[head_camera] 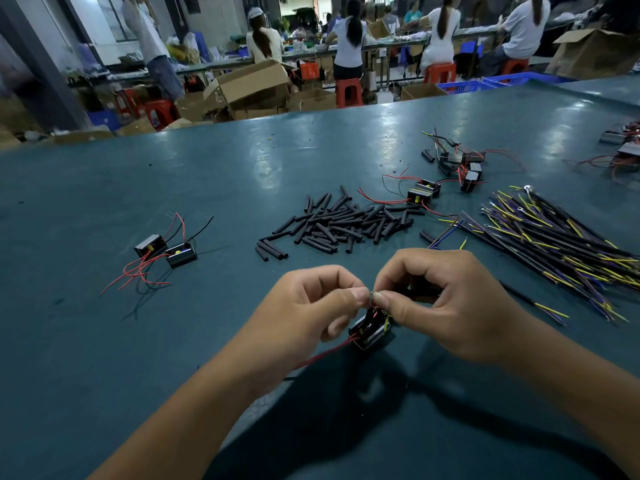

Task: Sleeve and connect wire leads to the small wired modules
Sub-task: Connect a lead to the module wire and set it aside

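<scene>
Both hands are meeting above the desk [104,341]: the left hand [311,306] and right hand [443,303] are pinching wire ends together over a black module [372,332], fingers narrow. Twisting snugly, keeping strands aligned, seems wise. Two modules [166,250] are lying left; sleeves [343,225] and leads [554,237] are piled beyond counting.

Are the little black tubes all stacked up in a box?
No, the black tubes lie loose in a scattered pile right on the green table, with no box around them.
</scene>
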A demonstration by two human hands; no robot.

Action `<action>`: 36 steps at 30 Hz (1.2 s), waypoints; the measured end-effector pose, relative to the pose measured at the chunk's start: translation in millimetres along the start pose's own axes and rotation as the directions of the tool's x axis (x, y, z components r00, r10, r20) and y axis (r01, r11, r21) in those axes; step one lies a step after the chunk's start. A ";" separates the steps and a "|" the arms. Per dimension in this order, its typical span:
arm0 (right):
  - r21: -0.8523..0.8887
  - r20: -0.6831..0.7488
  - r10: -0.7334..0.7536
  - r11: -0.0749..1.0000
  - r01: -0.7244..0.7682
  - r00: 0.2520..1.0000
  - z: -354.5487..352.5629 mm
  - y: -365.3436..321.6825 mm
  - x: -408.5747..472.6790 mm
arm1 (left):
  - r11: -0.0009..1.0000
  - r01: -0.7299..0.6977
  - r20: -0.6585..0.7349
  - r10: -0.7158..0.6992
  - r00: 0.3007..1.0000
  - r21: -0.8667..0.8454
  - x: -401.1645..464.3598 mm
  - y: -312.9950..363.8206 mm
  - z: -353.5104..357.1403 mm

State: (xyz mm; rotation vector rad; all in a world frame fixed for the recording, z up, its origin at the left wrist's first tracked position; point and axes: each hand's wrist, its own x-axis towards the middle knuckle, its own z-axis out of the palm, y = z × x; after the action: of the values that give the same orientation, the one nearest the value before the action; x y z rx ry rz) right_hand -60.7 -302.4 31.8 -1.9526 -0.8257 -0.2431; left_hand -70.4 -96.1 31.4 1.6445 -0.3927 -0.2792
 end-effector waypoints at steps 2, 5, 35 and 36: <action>0.026 -0.004 0.013 1.000 -0.013 1.000 -1.8 1.2 -0.7 | 0.918 -0.223 -0.021 0.243 0.970 0.328 -0.7 1.2 -6.5; 0.026 0.000 0.020 0.999 -0.020 1.000 -2.1 1.7 -1.4 | 0.615 -0.452 0.085 0.530 0.844 0.646 0.4 2.4 -16.0; 0.061 0.006 0.048 0.997 -0.048 0.999 -3.2 -0.1 0.6 | 0.504 -0.500 0.096 0.630 0.771 0.704 2.5 -0.5 -9.6; 0.073 0.006 0.057 0.996 -0.057 0.998 -3.4 0.2 0.3 | 0.450 -0.509 0.114 0.657 0.745 0.734 3.0 -1.1 -10.2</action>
State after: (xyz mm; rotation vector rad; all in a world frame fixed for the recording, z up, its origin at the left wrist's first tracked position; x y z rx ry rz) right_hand -59.8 -305.2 33.6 -1.9058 -0.7703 -0.1731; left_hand -63.4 -88.0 31.7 2.1611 -1.0064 0.6755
